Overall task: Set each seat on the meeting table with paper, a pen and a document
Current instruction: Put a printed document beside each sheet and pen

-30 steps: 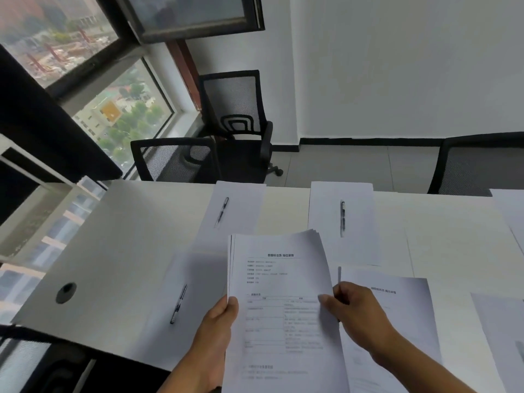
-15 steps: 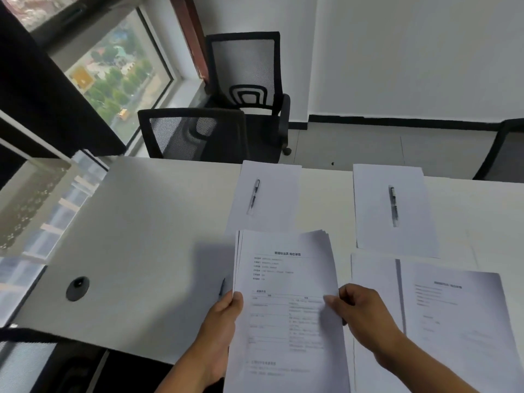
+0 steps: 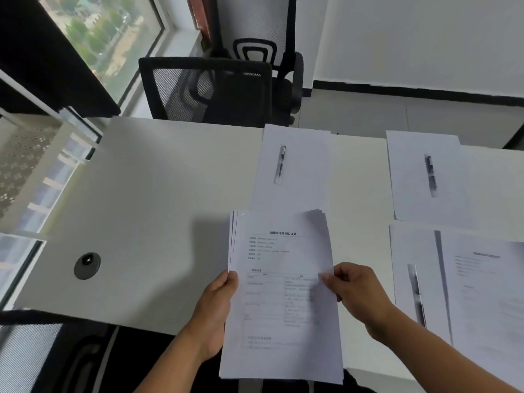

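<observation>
My left hand (image 3: 217,313) and right hand (image 3: 358,296) both grip the stack of documents (image 3: 280,293) above the surface (image 3: 158,199), near its front edge.

document stack (image 3: 280,293): printed sheets, fanned, lower centre
blank papers (image 3: 293,165): flat, upper centre and right
pens (image 3: 280,164): one lengthwise per sheet
laid document (image 3: 487,293): flat, right edge

- Left hand (image 3: 217,310) reaches up from below, its thumb lying on the front of the document stack (image 3: 280,302) at the left edge.
- Right hand (image 3: 358,293) comes in from the lower right, fingers (image 3: 326,279) curled, pinching the stack's right edge.
</observation>
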